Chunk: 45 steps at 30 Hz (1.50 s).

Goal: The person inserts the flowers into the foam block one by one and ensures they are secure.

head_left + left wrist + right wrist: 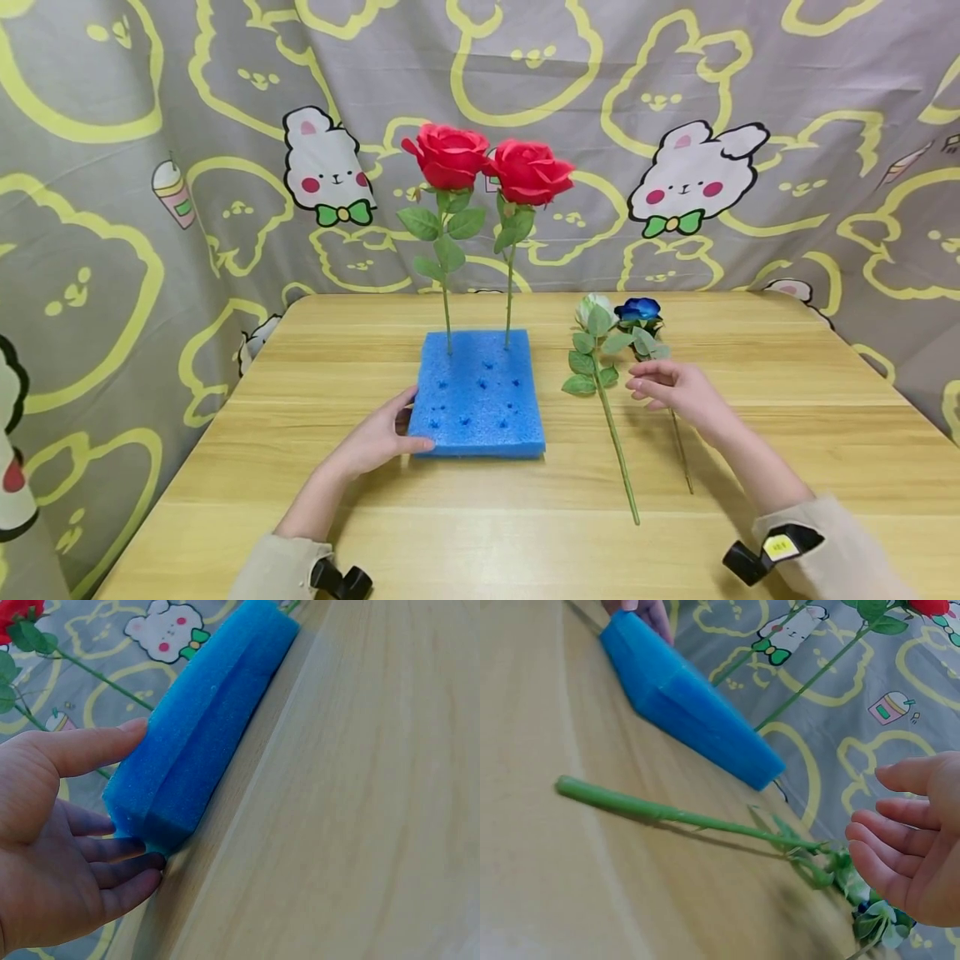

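Note:
A blue foam block point(472, 404) with several small holes lies on the table. My left hand point(375, 437) grips its near left corner, the thumb on the top edge and the fingers along the side, as the left wrist view shows. Two red roses, a left one point(450, 158) and a right one point(531, 172), stand upright in the block's far part. My right hand point(686, 398) hovers over the stem of a blue rose point(639, 310), fingers loosely bent and nothing in them. Just left of that hand lies a white rose point(617, 442) with green leaves.
The wooden table point(300, 467) carries the block and the lying flowers. Behind it hangs a grey curtain point(570, 83) with yellow outlines and white rabbits. The upright red blooms rise well above the block, in front of the curtain.

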Each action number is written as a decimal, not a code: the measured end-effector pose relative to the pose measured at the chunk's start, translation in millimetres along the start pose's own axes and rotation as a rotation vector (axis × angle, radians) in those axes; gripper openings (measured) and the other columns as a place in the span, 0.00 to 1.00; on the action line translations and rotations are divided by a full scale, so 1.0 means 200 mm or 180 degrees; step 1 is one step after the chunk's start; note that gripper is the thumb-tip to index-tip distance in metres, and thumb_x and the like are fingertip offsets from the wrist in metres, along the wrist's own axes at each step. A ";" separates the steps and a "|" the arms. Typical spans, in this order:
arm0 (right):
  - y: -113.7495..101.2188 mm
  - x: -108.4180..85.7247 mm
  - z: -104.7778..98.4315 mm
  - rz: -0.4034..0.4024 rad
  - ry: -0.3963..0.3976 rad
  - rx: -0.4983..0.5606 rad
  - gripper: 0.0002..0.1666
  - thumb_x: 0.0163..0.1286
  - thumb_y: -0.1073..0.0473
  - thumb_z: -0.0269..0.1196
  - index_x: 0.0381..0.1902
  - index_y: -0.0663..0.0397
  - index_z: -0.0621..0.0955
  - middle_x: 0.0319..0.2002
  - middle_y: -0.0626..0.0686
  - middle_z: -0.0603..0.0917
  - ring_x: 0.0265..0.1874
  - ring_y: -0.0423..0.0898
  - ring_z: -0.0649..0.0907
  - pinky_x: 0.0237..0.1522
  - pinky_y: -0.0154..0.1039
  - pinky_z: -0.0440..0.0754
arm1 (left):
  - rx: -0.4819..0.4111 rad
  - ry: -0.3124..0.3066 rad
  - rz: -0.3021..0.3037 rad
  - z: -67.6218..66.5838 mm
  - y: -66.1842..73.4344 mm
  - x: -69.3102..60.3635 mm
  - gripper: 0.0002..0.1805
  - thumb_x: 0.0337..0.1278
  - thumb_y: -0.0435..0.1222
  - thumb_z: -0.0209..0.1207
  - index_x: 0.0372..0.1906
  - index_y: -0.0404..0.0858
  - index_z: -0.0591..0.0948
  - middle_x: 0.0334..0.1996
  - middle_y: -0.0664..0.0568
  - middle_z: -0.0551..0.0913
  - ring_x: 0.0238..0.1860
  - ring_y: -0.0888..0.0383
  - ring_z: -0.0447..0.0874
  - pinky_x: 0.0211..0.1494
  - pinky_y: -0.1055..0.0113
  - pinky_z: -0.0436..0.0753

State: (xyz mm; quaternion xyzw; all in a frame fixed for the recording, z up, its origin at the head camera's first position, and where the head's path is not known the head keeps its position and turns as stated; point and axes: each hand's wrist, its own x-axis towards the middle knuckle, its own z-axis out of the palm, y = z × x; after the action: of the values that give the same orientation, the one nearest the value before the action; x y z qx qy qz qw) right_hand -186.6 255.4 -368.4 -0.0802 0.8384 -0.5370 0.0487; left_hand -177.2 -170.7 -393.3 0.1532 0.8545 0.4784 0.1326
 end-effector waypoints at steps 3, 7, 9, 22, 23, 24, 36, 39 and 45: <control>0.02 -0.02 0.02 0.0069 -0.0032 0.0039 0.28 0.67 0.57 0.60 0.55 0.76 0.70 0.44 0.67 0.81 0.37 0.44 0.83 0.39 0.41 0.81 | 0.0001 0.0008 0.0010 0.00 0.00 0.00 0.52 0.47 0.42 0.68 0.71 0.29 0.50 0.67 0.34 0.57 0.64 0.39 0.61 0.63 0.48 0.64; 0.04 -0.04 0.05 0.0156 -0.0125 0.0142 0.28 0.66 0.59 0.60 0.54 0.77 0.69 0.43 0.66 0.81 0.37 0.46 0.83 0.38 0.41 0.82 | 0.0014 0.0015 0.0007 0.00 0.00 0.00 0.51 0.48 0.42 0.68 0.70 0.29 0.50 0.67 0.34 0.57 0.64 0.39 0.61 0.62 0.48 0.64; 0.06 -0.05 0.06 0.0216 -0.0198 0.0251 0.27 0.65 0.62 0.60 0.55 0.79 0.68 0.42 0.66 0.81 0.36 0.47 0.83 0.37 0.41 0.82 | 0.0030 0.0021 -0.0006 0.00 0.00 0.00 0.51 0.48 0.42 0.68 0.70 0.29 0.50 0.67 0.34 0.57 0.64 0.39 0.61 0.62 0.48 0.64; 0.10 -0.06 0.13 0.0410 -0.0532 0.0130 0.31 0.64 0.59 0.62 0.56 0.77 0.67 0.37 0.58 0.83 0.31 0.46 0.82 0.31 0.40 0.82 | 0.0054 0.0010 -0.0045 0.00 0.00 0.00 0.52 0.48 0.43 0.68 0.71 0.29 0.50 0.67 0.34 0.57 0.64 0.39 0.61 0.62 0.48 0.65; 0.10 -0.06 0.14 0.0421 -0.0530 0.0120 0.31 0.63 0.59 0.62 0.56 0.77 0.67 0.36 0.58 0.83 0.30 0.46 0.82 0.30 0.39 0.81 | 0.0055 0.0009 -0.0043 0.00 0.00 0.00 0.52 0.48 0.43 0.68 0.71 0.29 0.50 0.67 0.34 0.57 0.64 0.39 0.61 0.62 0.48 0.64; 0.10 -0.06 0.14 0.0428 -0.0532 0.0115 0.32 0.63 0.60 0.62 0.56 0.77 0.67 0.35 0.58 0.83 0.29 0.46 0.82 0.29 0.39 0.81 | 0.0058 0.0009 -0.0040 0.00 0.00 0.00 0.52 0.48 0.43 0.68 0.71 0.29 0.50 0.67 0.34 0.57 0.64 0.39 0.61 0.62 0.48 0.64; 0.09 -0.03 0.20 0.0406 -0.0456 -0.0156 0.30 0.59 0.68 0.62 0.56 0.77 0.65 0.27 0.53 0.80 0.24 0.44 0.76 0.20 0.36 0.75 | 0.0046 -0.0021 0.0014 -0.01 -0.01 0.00 0.52 0.49 0.43 0.67 0.71 0.29 0.49 0.67 0.34 0.57 0.64 0.39 0.61 0.62 0.48 0.65; 0.09 -0.03 0.20 0.0458 -0.0431 -0.0180 0.29 0.59 0.68 0.62 0.56 0.78 0.66 0.28 0.52 0.81 0.25 0.44 0.77 0.20 0.36 0.75 | 0.0047 -0.0024 0.0011 -0.01 0.00 0.00 0.52 0.49 0.43 0.67 0.71 0.29 0.49 0.67 0.34 0.57 0.64 0.39 0.61 0.62 0.48 0.65; 0.09 -0.03 0.20 0.0644 -0.0444 -0.0104 0.26 0.60 0.66 0.62 0.53 0.77 0.69 0.25 0.51 0.81 0.23 0.44 0.77 0.20 0.36 0.77 | 0.0039 -0.0022 -0.0022 0.00 -0.01 0.00 0.52 0.48 0.43 0.67 0.71 0.29 0.49 0.68 0.34 0.56 0.64 0.39 0.60 0.62 0.48 0.65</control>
State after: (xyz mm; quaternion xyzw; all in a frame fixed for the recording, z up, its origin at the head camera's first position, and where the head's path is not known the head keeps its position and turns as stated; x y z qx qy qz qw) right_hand -175.5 229.1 -401.7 -0.0332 0.8454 -0.5086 0.1595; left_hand -178.3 -171.8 -394.2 0.1526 0.8574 0.4722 0.1363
